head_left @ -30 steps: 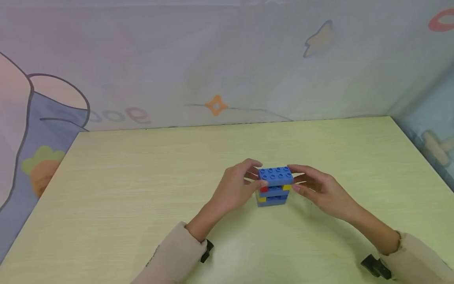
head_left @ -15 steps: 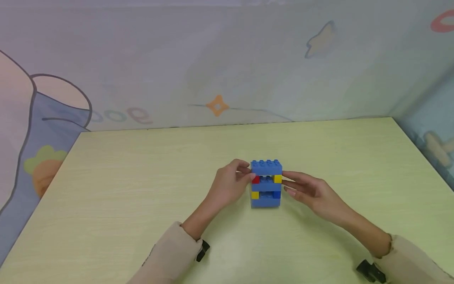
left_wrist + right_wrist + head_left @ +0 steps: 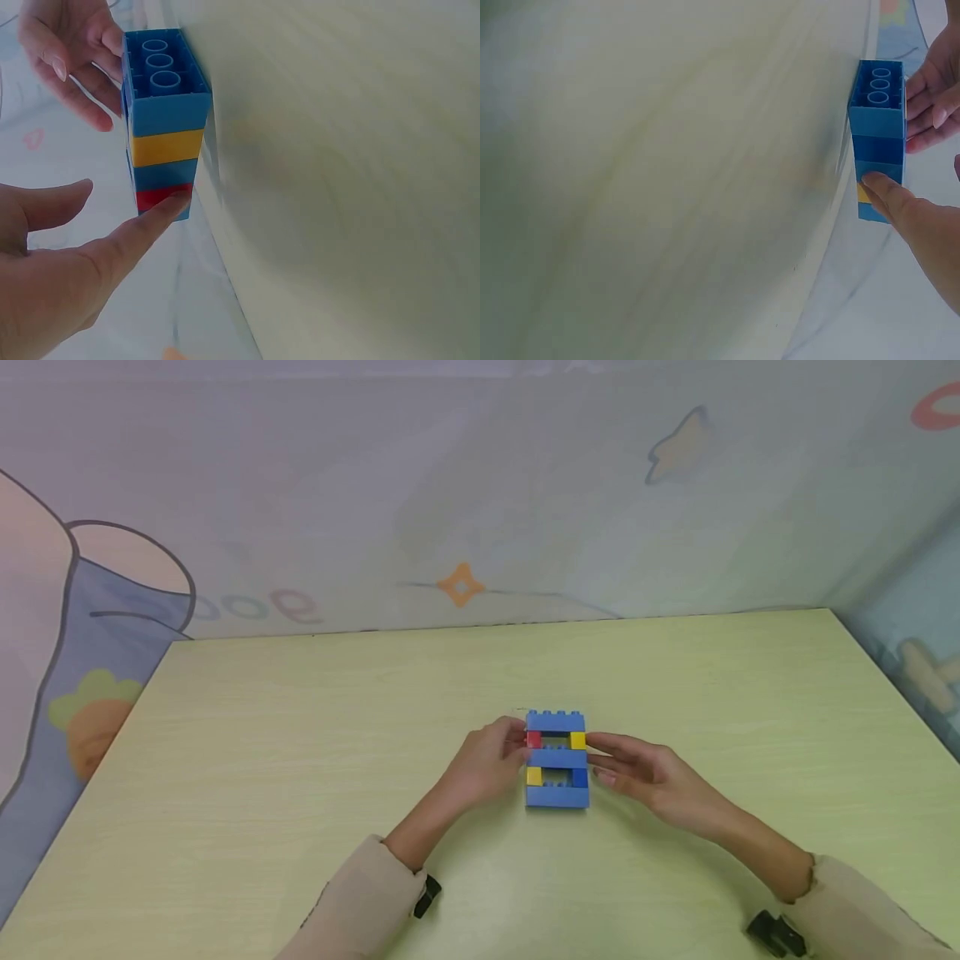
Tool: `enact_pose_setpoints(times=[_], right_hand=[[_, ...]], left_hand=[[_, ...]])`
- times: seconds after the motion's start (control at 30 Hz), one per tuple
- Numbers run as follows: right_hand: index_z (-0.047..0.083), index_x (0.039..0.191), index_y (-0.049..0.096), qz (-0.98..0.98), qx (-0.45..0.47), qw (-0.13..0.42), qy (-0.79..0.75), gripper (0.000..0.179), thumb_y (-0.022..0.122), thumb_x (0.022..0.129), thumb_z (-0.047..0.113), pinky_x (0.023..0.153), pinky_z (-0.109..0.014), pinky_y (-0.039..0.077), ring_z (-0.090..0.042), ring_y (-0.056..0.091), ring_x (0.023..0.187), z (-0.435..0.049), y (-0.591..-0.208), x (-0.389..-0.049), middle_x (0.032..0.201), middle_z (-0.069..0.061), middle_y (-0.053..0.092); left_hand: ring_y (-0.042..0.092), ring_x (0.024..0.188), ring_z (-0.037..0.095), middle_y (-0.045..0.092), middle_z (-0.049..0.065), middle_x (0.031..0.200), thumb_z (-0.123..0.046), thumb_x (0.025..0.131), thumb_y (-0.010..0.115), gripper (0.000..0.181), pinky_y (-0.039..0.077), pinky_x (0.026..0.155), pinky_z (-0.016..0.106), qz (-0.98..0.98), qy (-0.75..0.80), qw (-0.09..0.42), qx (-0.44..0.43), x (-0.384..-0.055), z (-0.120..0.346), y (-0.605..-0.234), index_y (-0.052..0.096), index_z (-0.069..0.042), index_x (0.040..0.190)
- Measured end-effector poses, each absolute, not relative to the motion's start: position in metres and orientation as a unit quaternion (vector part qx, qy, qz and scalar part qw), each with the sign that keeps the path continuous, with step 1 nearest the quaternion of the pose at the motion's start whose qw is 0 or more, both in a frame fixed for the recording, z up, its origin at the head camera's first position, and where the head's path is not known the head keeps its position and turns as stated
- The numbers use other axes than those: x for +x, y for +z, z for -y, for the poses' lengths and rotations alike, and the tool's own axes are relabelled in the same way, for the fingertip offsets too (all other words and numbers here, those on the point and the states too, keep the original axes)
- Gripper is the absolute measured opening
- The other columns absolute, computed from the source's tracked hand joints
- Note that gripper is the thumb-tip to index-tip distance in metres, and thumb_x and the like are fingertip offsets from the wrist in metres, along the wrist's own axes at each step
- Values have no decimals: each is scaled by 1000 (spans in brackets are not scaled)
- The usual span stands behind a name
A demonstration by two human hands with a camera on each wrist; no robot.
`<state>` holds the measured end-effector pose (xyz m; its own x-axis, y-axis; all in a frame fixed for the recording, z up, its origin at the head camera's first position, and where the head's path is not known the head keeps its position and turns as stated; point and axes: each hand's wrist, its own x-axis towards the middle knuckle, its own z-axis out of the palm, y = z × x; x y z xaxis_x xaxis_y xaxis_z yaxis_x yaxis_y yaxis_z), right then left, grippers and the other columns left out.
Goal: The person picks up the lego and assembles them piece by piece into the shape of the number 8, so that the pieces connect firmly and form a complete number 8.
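Observation:
A block tower [image 3: 557,759] of toy building bricks lies on its side on the table, studs away from the person. Three long blue bricks are joined by small ones: red [image 3: 533,740] and yellow [image 3: 577,741] in one layer, yellow [image 3: 534,776] and dark blue [image 3: 580,777] in the other. My left hand [image 3: 480,770] is at the left side; in the left wrist view a straight finger touches the red brick [image 3: 154,198] while the thumb stays apart. On the opposite side, my right hand [image 3: 660,781] touches the tower with extended fingers, near a yellow brick [image 3: 863,193].
The pale wooden table [image 3: 300,735] surrounds the tower. Behind it rises a printed cloth backdrop [image 3: 337,485]. Black clips [image 3: 776,933] sit near the beige sleeves [image 3: 360,893].
The tower has gone from upright to lying down, its top tipped away from the person. Both hands have followed it, shifting slightly left and lower.

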<state>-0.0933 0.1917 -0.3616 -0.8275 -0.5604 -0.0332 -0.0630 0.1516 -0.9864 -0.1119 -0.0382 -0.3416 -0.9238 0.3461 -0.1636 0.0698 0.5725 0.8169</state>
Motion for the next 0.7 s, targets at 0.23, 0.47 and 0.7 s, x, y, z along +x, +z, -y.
enact_pose_setpoints(times=[0.23,0.47,0.7], right_hand=[[-15,135,27,-728,-213,224,-612,51,49,94,7,92,-26,39,-43,30,126,-190,-364,-97,139,-31,28],[-14,136,22,-717,-226,244,-612,56,50,94,10,94,-25,37,-42,26,128,-188,-370,-101,141,-31,24],[-15,136,21,-718,-230,246,-609,58,51,94,11,94,-27,38,-43,25,129,-185,-372,-102,141,-31,24]], left_hand=[[52,112,29,53,19,122,-5,93,49,36,41,93,39,-874,434,173,132,-113,41,-345,44,9,126],[50,114,29,52,20,124,-8,94,49,38,41,93,40,-875,425,192,132,-114,42,-348,42,8,128],[50,113,28,53,19,123,-9,94,49,38,41,92,40,-874,425,193,134,-114,44,-350,42,7,127]])
